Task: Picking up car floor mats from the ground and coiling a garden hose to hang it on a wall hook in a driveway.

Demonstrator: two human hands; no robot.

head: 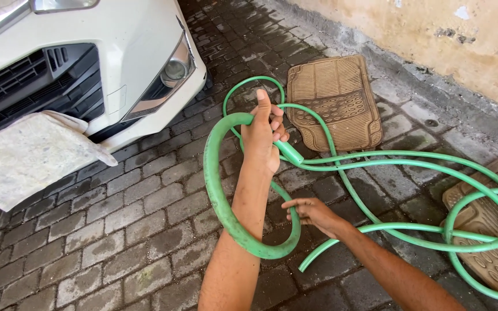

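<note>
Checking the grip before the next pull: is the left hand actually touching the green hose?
Touching. The head view shows the left hand closed around the green hose at the top of its loop, fingers wrapped over it, no gap.

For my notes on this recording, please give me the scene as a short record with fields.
left hand: raised, gripping the green hose
right hand: lower, open, fingers at a hose loop
hose: coiled over the brick paving
car: white, front end at upper left
cloth: pale, draped on the bumper
floor mats: tan, lying by the wall
</note>
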